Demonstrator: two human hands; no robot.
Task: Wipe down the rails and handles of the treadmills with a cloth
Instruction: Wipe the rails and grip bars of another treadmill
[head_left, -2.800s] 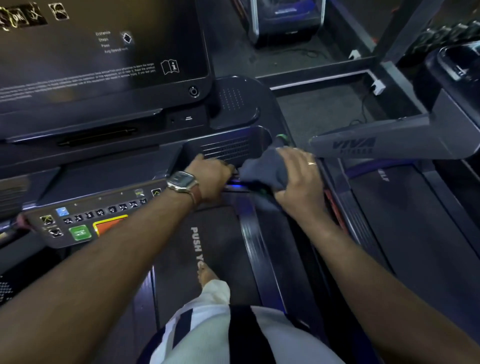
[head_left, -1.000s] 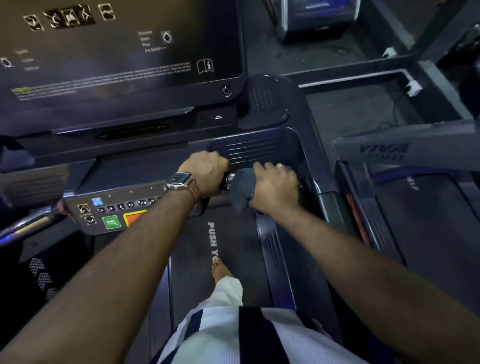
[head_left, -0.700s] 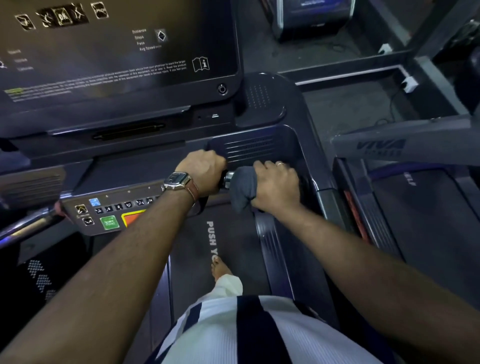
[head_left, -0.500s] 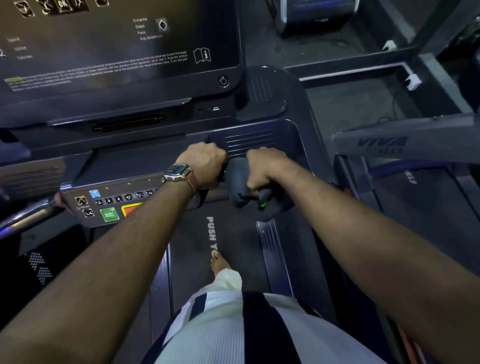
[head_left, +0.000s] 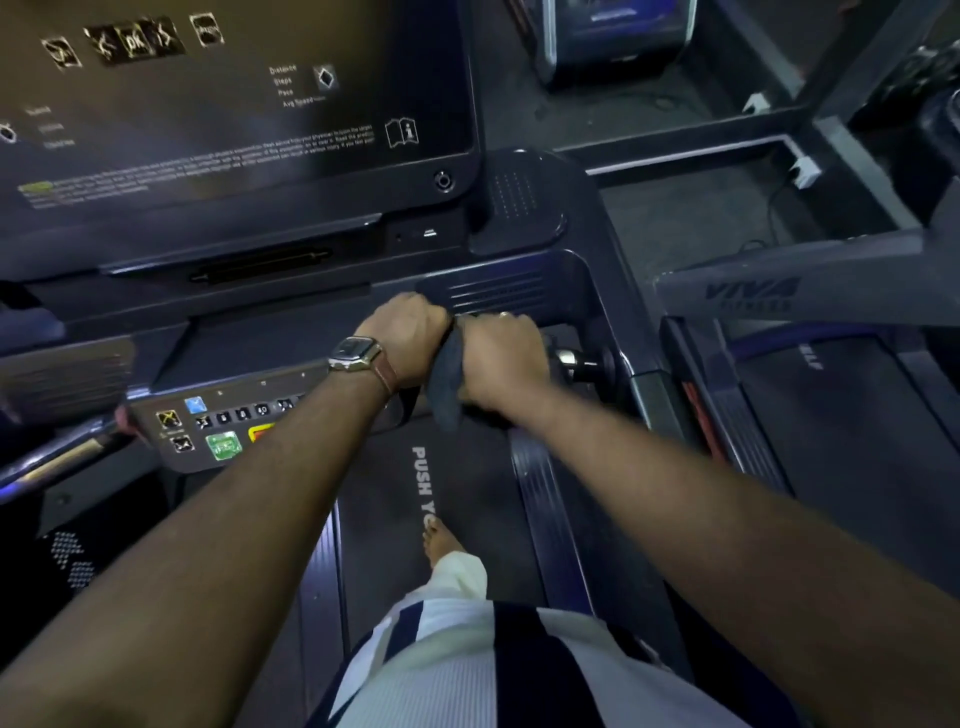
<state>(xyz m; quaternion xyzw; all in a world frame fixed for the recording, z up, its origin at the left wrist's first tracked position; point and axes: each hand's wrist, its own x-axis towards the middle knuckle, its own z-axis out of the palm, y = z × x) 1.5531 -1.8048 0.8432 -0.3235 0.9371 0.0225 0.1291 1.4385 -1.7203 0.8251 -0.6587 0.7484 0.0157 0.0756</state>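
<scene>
Since a moment ago the right hand (head_left: 501, 358) has slid the cloth (head_left: 448, 384) leftward along the handle (head_left: 582, 362), baring its chrome end. Fingers curl round cloth and bar together; dark fabric hangs below the left edge of the grip, touching the left hand (head_left: 408, 338), which seems clenched on the same bar. Beyond sits the console (head_left: 234, 130).

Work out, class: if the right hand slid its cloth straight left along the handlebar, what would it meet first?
Most likely the left hand, which grips the same handlebar right beside the right hand; only the cloth shows between them.
</scene>
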